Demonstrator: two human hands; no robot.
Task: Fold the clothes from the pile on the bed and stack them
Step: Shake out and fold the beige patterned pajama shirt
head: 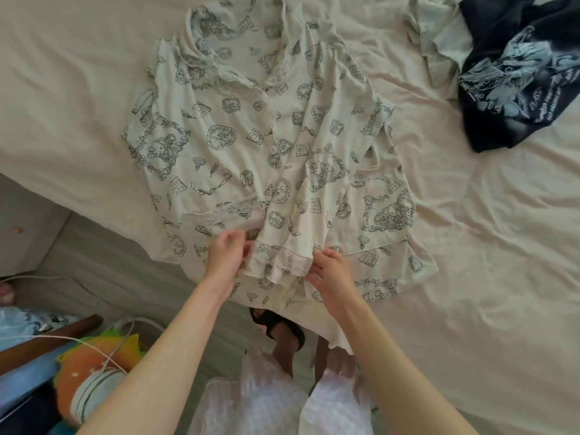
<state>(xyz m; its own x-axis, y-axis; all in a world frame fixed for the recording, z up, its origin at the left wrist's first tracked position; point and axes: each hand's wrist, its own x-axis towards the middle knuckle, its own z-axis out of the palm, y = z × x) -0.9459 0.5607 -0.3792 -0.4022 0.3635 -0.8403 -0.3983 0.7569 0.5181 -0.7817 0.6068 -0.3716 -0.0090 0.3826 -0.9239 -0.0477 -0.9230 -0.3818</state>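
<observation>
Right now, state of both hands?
Left hand: pinching the sleeve cuff.
Right hand: pinching the same cuff, other end.

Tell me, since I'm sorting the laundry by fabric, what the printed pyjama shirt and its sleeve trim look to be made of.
The cream button-up pyjama shirt with dark cartoon print looks like soft matte knit, likely cotton jersey: it drapes limply in gentle creases. The pale lace cuff trim looks sheer and openwork; its fibre cannot be told.
</observation>
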